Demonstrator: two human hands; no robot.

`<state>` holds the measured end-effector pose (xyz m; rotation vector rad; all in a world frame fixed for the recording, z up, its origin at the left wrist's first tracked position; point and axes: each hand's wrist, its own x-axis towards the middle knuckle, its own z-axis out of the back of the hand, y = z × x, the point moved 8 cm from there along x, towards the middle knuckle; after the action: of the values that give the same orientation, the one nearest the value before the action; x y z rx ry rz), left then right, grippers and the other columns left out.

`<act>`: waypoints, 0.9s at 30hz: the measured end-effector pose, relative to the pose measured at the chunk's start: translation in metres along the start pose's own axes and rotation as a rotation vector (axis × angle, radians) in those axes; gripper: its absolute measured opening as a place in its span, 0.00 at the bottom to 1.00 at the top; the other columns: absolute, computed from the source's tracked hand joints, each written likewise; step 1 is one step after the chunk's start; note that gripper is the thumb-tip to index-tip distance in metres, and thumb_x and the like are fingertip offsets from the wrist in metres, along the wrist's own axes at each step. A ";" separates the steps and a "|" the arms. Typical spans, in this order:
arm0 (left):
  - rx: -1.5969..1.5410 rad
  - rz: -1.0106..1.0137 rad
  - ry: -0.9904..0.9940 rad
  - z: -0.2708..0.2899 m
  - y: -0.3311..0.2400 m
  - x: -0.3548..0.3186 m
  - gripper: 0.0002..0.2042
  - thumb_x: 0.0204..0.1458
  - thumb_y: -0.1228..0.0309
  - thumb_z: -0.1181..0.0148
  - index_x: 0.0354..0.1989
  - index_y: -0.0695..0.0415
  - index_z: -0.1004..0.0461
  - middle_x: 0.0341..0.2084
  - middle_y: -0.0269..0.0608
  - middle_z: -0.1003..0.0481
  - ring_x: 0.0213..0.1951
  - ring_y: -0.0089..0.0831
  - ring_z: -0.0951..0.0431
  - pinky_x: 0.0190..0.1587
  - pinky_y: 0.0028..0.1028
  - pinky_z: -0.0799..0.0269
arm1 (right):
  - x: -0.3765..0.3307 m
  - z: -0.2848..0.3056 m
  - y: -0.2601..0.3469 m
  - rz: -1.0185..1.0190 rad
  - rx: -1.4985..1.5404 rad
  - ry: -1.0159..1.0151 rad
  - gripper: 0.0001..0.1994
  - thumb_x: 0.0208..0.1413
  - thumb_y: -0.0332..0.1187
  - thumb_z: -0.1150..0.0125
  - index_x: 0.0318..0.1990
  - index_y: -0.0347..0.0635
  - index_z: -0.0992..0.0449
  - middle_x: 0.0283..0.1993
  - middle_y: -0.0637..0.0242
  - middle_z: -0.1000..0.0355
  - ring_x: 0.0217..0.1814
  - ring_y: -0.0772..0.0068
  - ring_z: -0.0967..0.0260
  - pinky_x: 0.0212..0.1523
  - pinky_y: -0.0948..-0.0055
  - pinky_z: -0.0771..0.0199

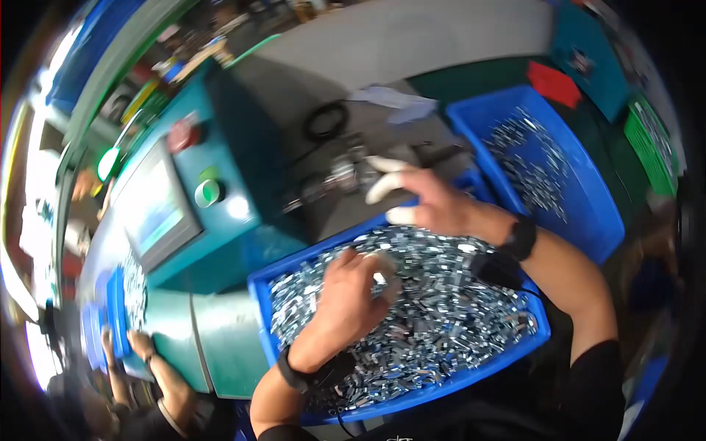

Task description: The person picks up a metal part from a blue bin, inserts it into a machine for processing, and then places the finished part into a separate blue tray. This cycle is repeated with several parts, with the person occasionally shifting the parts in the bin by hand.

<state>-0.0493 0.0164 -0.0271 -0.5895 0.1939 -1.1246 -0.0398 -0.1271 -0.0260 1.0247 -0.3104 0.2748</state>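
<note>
The near bin (441,391) is heaped with metal pieces (441,309); over them the left hand (351,294) is curled, its grip too blurred to tell, while the right hand (437,202) is held spread above the far edge. The second bin (588,198), beyond the right edge, is thinly strewn with pieces. The near bin's far-left corner is flanked by a teal machine (220,169).

Tally: large blue bins (590,209) nearest the person, two; the person's hands (351,294), two; black wristbands (293,373) on them, two; co-worker's hands (138,342), two; screen (153,209), one; black cable coil (309,125), one; green basket (650,163), one; small shiny pieces (434,316), too many to count.
</note>
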 end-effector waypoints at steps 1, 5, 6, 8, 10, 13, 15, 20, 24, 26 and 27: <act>-0.063 -0.002 -0.014 -0.001 0.003 0.000 0.09 0.41 0.73 0.35 0.32 0.56 0.27 0.29 0.40 0.24 0.35 0.44 0.27 0.44 0.39 0.34 | 0.002 0.003 -0.002 0.013 0.019 0.006 0.16 0.47 0.29 0.41 0.47 0.43 0.26 0.67 0.40 0.47 0.71 0.50 0.49 0.66 0.58 0.48; -0.058 0.019 -0.091 -0.002 0.007 0.001 0.09 0.41 0.72 0.37 0.31 0.56 0.28 0.29 0.40 0.23 0.36 0.44 0.27 0.43 0.39 0.34 | 0.009 0.019 -0.013 -0.194 0.176 -0.056 0.15 0.50 0.27 0.45 0.48 0.38 0.27 0.52 0.61 0.30 0.57 0.70 0.35 0.59 0.69 0.37; -0.036 0.061 -0.122 0.001 0.010 0.001 0.09 0.41 0.72 0.37 0.31 0.56 0.28 0.29 0.40 0.23 0.36 0.44 0.27 0.43 0.39 0.34 | 0.016 0.024 -0.014 -0.193 0.112 -0.071 0.14 0.51 0.26 0.45 0.48 0.38 0.27 0.48 0.65 0.29 0.53 0.73 0.34 0.56 0.72 0.35; -0.010 0.065 -0.071 -0.002 0.013 0.005 0.10 0.40 0.69 0.36 0.31 0.55 0.27 0.28 0.41 0.23 0.37 0.44 0.27 0.43 0.40 0.34 | 0.028 0.028 -0.012 -0.177 0.056 -0.070 0.14 0.52 0.25 0.46 0.47 0.38 0.28 0.44 0.68 0.28 0.48 0.77 0.32 0.52 0.74 0.32; 0.025 0.099 -0.079 -0.001 0.019 0.005 0.10 0.40 0.68 0.35 0.31 0.55 0.27 0.28 0.41 0.23 0.37 0.44 0.27 0.43 0.40 0.34 | 0.039 0.033 -0.004 -0.193 -0.149 -0.107 0.14 0.51 0.25 0.43 0.46 0.36 0.28 0.36 0.68 0.26 0.39 0.78 0.29 0.42 0.76 0.29; 0.074 0.117 -0.063 -0.002 0.021 0.006 0.11 0.40 0.67 0.35 0.31 0.55 0.27 0.27 0.41 0.23 0.37 0.44 0.27 0.44 0.40 0.34 | 0.052 0.034 0.009 -0.251 -0.442 -0.105 0.14 0.50 0.27 0.40 0.45 0.36 0.27 0.31 0.64 0.26 0.34 0.72 0.27 0.36 0.73 0.28; 0.055 0.099 -0.069 -0.004 0.020 0.006 0.11 0.40 0.66 0.35 0.30 0.56 0.27 0.27 0.42 0.23 0.37 0.44 0.27 0.43 0.40 0.34 | 0.056 0.032 0.010 -0.281 -0.590 -0.114 0.14 0.49 0.28 0.39 0.44 0.37 0.27 0.28 0.62 0.25 0.31 0.69 0.26 0.34 0.71 0.28; 0.041 0.081 -0.087 -0.006 0.017 0.010 0.10 0.40 0.68 0.35 0.30 0.56 0.26 0.26 0.42 0.24 0.37 0.45 0.27 0.42 0.39 0.33 | 0.055 0.028 0.028 -0.022 -0.959 -0.253 0.14 0.45 0.33 0.34 0.39 0.39 0.26 0.25 0.53 0.27 0.29 0.55 0.26 0.30 0.64 0.29; -0.079 -0.008 -0.243 0.004 0.015 0.010 0.11 0.37 0.74 0.35 0.31 0.58 0.26 0.28 0.45 0.23 0.37 0.47 0.27 0.41 0.40 0.32 | 0.046 0.058 0.040 -0.028 -0.899 -0.456 0.14 0.42 0.36 0.33 0.35 0.40 0.26 0.26 0.53 0.27 0.30 0.51 0.27 0.30 0.61 0.30; -0.054 -0.022 -0.298 0.025 0.013 0.001 0.11 0.36 0.76 0.37 0.32 0.59 0.25 0.30 0.47 0.23 0.37 0.48 0.28 0.41 0.41 0.32 | 0.041 0.071 0.044 -0.114 -0.931 -0.436 0.13 0.43 0.37 0.33 0.32 0.39 0.26 0.24 0.54 0.28 0.28 0.51 0.28 0.28 0.62 0.30; -0.035 -0.049 -0.320 0.030 0.009 0.000 0.11 0.36 0.77 0.37 0.32 0.58 0.25 0.31 0.47 0.23 0.36 0.48 0.28 0.40 0.41 0.32 | 0.027 0.093 0.030 -0.185 -0.984 -0.443 0.13 0.43 0.37 0.33 0.32 0.39 0.26 0.24 0.54 0.28 0.28 0.51 0.28 0.28 0.62 0.30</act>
<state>-0.0295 0.0290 -0.0069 -0.7994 -0.0778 -1.0591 -0.0379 -0.1908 0.0527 0.1180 -0.6613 -0.2761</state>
